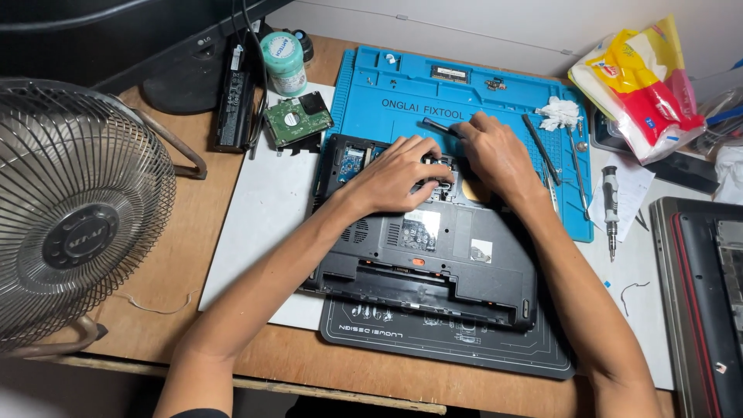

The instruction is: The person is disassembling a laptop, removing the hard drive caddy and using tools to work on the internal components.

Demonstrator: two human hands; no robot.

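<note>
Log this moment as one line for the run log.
left hand: fingers on open laptop underside | right hand: holding black tool | base: blue mat

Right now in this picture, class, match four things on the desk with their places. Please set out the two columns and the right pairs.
Things:
1. fan
2. hard drive
3. screwdriver
4. laptop base

Places:
A. right of the blue mat
B. under both hands
C. far left of the desk
D. left of the blue mat, by the battery

Pairs: 1-C, 2-D, 3-A, 4-B
</note>
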